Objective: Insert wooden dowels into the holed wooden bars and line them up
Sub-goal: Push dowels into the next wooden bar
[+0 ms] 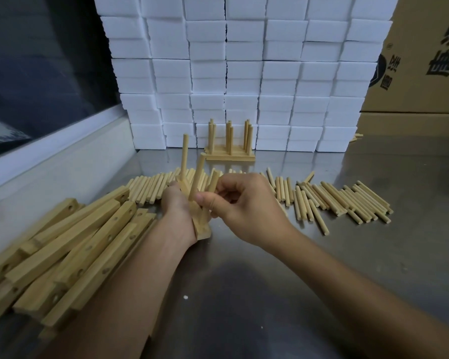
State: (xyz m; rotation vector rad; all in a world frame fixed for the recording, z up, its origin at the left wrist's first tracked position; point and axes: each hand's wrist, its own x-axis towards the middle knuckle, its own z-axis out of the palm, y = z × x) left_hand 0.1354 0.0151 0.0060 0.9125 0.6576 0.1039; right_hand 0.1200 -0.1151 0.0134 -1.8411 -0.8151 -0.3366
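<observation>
While left hand (178, 203) grips bar (202, 230), right hand (240, 203) pinches dowel (196, 181)

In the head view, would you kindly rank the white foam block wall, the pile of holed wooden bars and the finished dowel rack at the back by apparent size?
1. White foam block wall, largest.
2. Pile of holed wooden bars, though it lies nearer the camera, which inflates it.
3. Finished dowel rack, smallest, though it stands farthest off.
</observation>
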